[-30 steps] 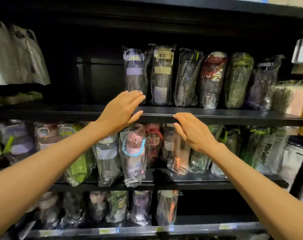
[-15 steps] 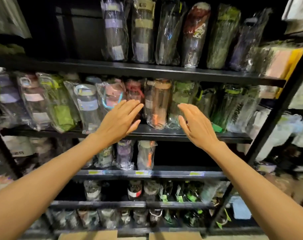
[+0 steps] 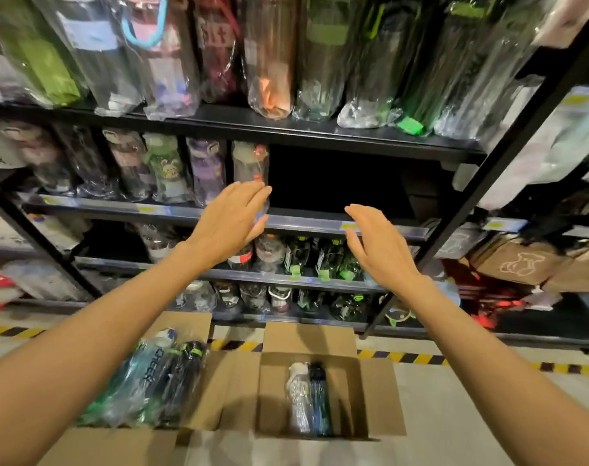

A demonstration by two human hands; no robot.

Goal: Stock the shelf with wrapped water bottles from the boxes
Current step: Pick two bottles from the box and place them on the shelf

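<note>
Both hands are dropping from the upper rows toward the floor; left hand [image 3: 231,223] and right hand [image 3: 375,250] are both empty, fingers loosely spread. The view is now taking in the right box [image 3: 380,398] holding two wrapped bottles [image 3: 308,398]. A gap on the shelf [image 3: 380,227] is waiting; likely the next pick is coming.

- Overhead light; shelf [image 3: 306,129] recesses sit deep in shadow.
- Glare streaks the plastic wraps [image 3: 172,62].
- Wide-angle bending and soft blur at the edges.
</note>
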